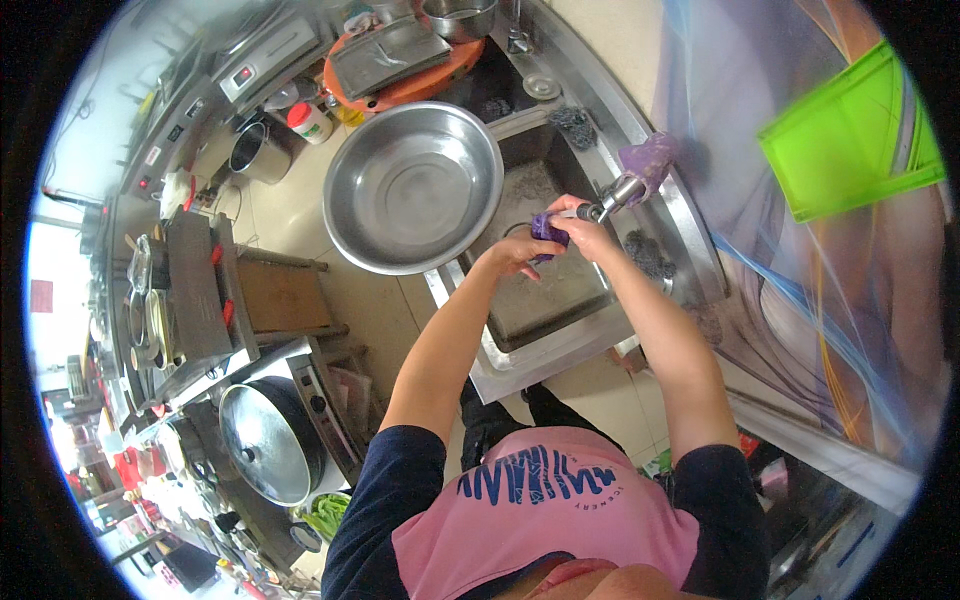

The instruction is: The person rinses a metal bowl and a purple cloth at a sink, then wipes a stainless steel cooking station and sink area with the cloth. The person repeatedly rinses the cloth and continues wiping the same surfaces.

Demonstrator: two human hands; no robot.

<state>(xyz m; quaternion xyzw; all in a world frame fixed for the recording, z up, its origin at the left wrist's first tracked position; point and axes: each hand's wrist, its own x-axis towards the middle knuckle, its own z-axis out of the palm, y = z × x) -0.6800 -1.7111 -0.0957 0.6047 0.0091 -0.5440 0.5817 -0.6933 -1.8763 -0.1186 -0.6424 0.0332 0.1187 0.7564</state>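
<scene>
A purple cloth (550, 234) is bunched between my two hands over the stainless steel sink (551, 300). My left hand (521, 253) grips its near left side, and my right hand (583, 229) holds its right side just beneath the metal faucet (619, 196). Another purple cloth (649, 165) is wrapped around the faucet's base. At the sink's left rim rests a large stainless steel basin (412, 187) with nothing in it. Whether water is running from the spout I cannot tell.
Steel wool pads (574, 126) lie on the sink's back ledge. Beyond the basin, an orange round board (450, 71) carries a dark tray (390, 56). A green plastic crate (847, 135) is at the right. A lidded pan (266, 444) stands at the lower left.
</scene>
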